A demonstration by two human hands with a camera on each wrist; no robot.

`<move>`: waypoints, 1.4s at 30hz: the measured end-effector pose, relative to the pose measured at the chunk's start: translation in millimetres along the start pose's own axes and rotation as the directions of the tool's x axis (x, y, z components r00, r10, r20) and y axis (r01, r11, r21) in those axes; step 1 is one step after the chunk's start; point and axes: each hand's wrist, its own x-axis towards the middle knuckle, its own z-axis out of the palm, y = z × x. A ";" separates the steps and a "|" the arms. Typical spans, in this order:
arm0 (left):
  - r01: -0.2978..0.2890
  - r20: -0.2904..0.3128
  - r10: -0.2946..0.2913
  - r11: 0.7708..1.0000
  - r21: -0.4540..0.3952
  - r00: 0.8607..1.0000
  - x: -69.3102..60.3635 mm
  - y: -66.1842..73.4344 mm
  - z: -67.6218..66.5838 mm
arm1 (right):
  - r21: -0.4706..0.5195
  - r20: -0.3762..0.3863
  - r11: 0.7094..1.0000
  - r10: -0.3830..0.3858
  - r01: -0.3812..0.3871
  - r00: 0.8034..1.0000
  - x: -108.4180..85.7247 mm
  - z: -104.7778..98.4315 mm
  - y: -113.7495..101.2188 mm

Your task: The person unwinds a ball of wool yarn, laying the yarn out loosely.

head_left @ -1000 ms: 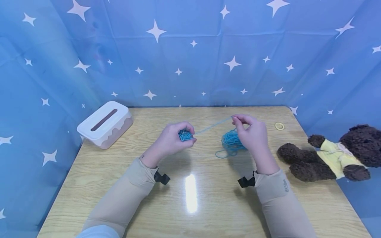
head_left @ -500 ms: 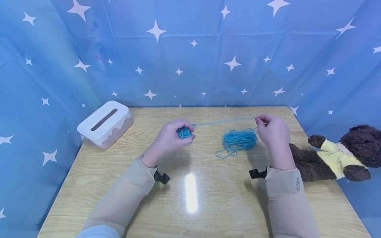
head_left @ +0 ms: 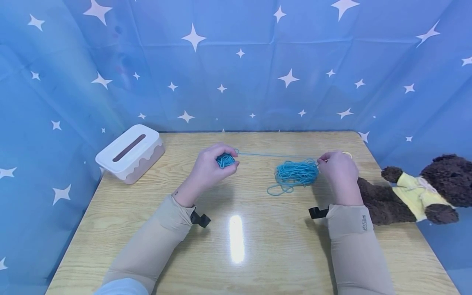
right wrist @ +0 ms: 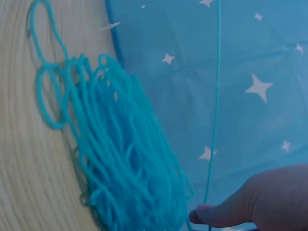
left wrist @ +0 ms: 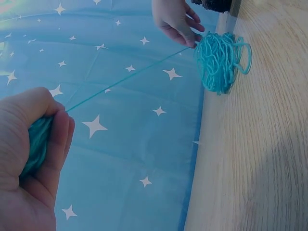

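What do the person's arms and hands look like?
The left hand and right hand are bare. The left sleeve and right sleeve are beige; the right one bears dark lettering on its cuff. A black device sits at each wrist. A dark mark shows on the left wrist, and pale cloth beyond that sleeve.

White-lidded box [head_left: 135, 158], starry curtain [head_left: 254, 67], teddy bear [head_left: 424, 193], perhaps a ring [head_left: 348, 153]

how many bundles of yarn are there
2: one bundle gripped in the left hand, which partly hides it, and another bundle on the table beside the right hand.
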 end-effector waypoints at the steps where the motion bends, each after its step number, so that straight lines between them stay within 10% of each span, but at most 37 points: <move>1: 0.001 0.000 -0.001 1.000 -0.002 1.000 0.0 0.1 0.0 | -0.005 0.009 1.000 0.005 -0.005 1.000 1.2 1.2 0.9; 7: -0.009 0.020 0.010 1.000 -0.008 1.000 0.0 1.6 0.8 | -0.045 0.021 0.998 -0.046 0.047 0.999 -2.3 2.1 -10.4; 11: -0.025 0.050 0.026 0.999 -0.019 0.998 -0.5 3.5 1.2 | 0.018 -0.082 0.972 -0.234 0.236 0.969 -17.4 3.2 -38.7; 17: -0.049 0.092 0.051 0.998 -0.033 0.994 -1.7 5.5 2.0 | 0.329 -0.125 0.754 -0.562 0.569 0.818 -45.0 36.2 -97.4; 23: -0.119 0.134 0.128 0.990 -0.074 0.983 -0.8 6.0 3.4 | 0.382 -0.203 0.589 -0.698 0.712 0.687 -65.2 70.2 -129.6; 27: -0.136 0.158 0.147 0.988 -0.080 0.976 0.4 6.6 4.5 | 0.395 -0.276 0.577 -0.668 0.715 0.691 -67.3 76.2 -129.4; 34: -0.114 0.151 0.128 0.989 -0.098 0.980 -0.7 5.1 4.7 | 0.386 -0.318 0.640 -0.583 0.664 0.747 -62.6 56.5 -114.8; 42: -0.129 0.126 0.141 0.986 -0.103 0.982 -1.7 3.5 5.2 | 0.386 -0.471 0.653 -0.468 0.652 0.748 -48.3 27.9 -89.4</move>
